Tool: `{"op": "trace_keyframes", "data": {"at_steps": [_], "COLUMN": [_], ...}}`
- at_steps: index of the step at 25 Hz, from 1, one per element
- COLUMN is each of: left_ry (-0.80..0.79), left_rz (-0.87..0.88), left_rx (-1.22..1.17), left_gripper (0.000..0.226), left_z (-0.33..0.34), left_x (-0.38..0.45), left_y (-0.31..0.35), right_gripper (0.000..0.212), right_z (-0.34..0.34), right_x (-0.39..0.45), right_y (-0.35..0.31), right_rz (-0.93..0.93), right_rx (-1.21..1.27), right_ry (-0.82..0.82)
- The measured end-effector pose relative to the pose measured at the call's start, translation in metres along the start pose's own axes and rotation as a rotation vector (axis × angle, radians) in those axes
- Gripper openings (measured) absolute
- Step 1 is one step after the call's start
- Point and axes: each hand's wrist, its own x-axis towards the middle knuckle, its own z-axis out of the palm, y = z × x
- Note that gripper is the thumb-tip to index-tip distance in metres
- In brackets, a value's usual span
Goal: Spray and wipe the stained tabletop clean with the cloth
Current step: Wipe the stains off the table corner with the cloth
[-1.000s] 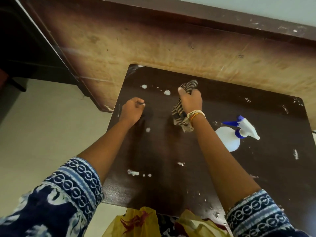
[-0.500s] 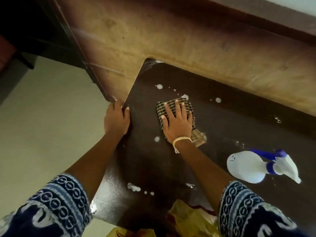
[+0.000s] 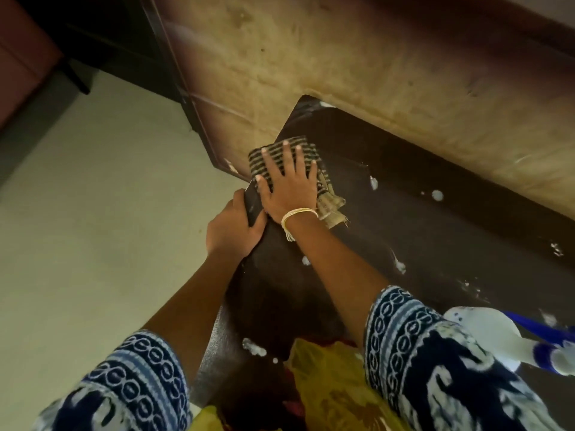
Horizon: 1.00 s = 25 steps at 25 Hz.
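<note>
Pressing flat right hand (image 3: 287,188) half-hiding cloth (image 3: 281,154), left hand (image 3: 231,228) gripping tabletop (image 3: 435,244) edge, spray bottle (image 3: 497,340) cropped.

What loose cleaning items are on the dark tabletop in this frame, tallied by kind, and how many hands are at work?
Striped cloth: 1, under the flat right hand
Spray bottle: 1, lying on the tabletop
Hands: 2, the left hand gripping the table's edge
Total: 4
</note>
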Motion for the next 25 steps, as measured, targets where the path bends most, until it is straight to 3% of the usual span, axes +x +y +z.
{"op": "trace_keyframes", "data": {"at_steps": [3,8,12,14,17,19,22,25], "left_ry": [-0.015,-0.017,0.004,0.007,0.033,0.033,0.03,0.009], "left_rz": [-0.01,-0.032,-0.039,-0.037,-0.021,-0.008,-0.011,-0.034], "left_rx": [-0.027,-0.019,-0.018,-0.018,0.002,0.006,-0.005,0.007], "left_gripper": [0.057,0.058,0.056,0.056,0.053,0.052,0.053,0.056], "left_z": [-0.002,0.001,0.001,0.001,0.001,0.002,0.003,0.003], "left_x": [0.001,0.002,0.004,0.003,0.003,0.001,0.002,0.003], "left_y": [-0.002,-0.002,-0.002,-0.003,-0.002,0.001,-0.001,-0.002], "right_gripper": [0.06,0.062,0.064,0.064,0.06,0.058,0.06,0.062], "right_z": [-0.008,-0.032,-0.035,-0.027,-0.013,-0.011,-0.024,-0.034], "right_x": [0.021,0.039,0.053,0.066,0.069,0.065,0.073,0.071], "right_y": [0.031,0.147,0.132,0.082,0.01,0.002,0.04,0.109], "right_rz": [-0.079,0.414,0.706,0.516,-0.011,-0.21,-0.229,0.109], "right_rx": [-0.022,0.042,0.117,0.059,-0.039,-0.087,-0.026,0.032], "right_ry": [-0.008,0.1,0.078,0.068,-0.049,-0.11,-0.051,0.08]}}
